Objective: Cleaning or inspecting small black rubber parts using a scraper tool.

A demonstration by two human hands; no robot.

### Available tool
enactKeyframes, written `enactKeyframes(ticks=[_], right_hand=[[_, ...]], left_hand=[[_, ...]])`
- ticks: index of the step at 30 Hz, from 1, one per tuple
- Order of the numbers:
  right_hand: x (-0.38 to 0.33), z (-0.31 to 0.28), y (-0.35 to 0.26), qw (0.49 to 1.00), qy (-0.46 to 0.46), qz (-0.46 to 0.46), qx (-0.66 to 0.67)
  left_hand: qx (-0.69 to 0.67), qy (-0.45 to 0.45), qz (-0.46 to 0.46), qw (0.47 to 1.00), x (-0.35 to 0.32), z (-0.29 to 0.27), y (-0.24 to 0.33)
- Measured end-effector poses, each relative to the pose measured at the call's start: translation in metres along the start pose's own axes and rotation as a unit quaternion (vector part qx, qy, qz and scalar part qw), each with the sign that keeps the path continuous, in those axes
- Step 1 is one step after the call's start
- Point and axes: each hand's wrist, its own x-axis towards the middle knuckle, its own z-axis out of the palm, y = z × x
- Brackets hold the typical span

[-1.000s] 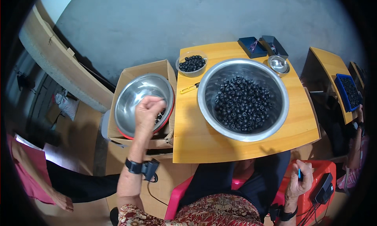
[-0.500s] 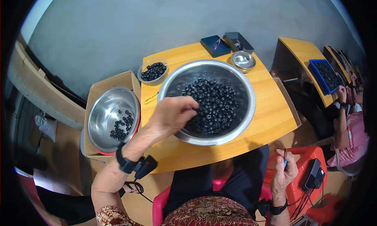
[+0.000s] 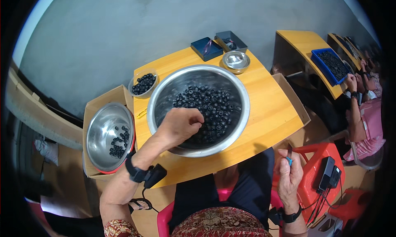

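Note:
My left hand (image 3: 180,123) is over the near left part of a wide steel bowl (image 3: 242,127), with its fingers curled and thumb pressed to the index finger. Whatever it may be pinching is hidden. Below the hand, the bowl holds a heap of small round black parts (image 3: 212,103) with holes in them. Beyond the table's near edge on the right, my right hand (image 3: 291,177) is closed around a small knife-like tool (image 3: 289,155) with a dark blade and a blue part at the grip. The tool points upward, away from the bowl.
On the wooden table (image 3: 272,113) are a clear tub (image 3: 144,95) of black parts, a yellow tool (image 3: 142,113), a small steel bowl (image 3: 236,63) and two dark trays. A steel basin (image 3: 97,132) stands left, a red stool (image 3: 307,167) right. Another person (image 3: 367,121) works far right.
The view has shifted, so the table and bowl appear farther left. My left hand stays over the bowl with fingers more curled. My right hand still holds the tool, a little higher.

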Motion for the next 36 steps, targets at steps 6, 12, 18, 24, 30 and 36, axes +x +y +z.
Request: enactKeyframes(ticks=[6, 12, 18, 24, 30, 36], right_hand=[[0.01, 0.016, -0.023, 0.992, -0.031, -0.123, -0.014], [0.01, 0.023, -0.026, 0.979, -0.085, -0.186, 0.018], [-0.005, 0.026, -0.023, 0.987, -0.05, -0.14, 0.063], [-0.011, 0.028, -0.017, 0.992, -0.007, -0.06, 0.113], [-0.01, 0.028, -0.012, 0.989, -0.067, -0.061, 0.114], [0.005, 0.019, -0.01, 0.984, -0.098, -0.136, 0.056]], left_hand=[[-0.539, -0.106, -0.061, 0.833, -0.04, 0.008, 0.069], [-0.604, -0.144, -0.017, 0.784, -0.05, 0.043, 0.091], [-0.597, -0.107, 0.002, 0.795, -0.056, 0.064, 0.093], [-0.68, -0.024, 0.056, 0.731, -0.059, 0.095, 0.094], [-0.526, 0.026, 0.103, 0.844, -0.058, 0.091, 0.098], [-0.608, -0.003, 0.056, 0.792, -0.059, 0.09, 0.097]])
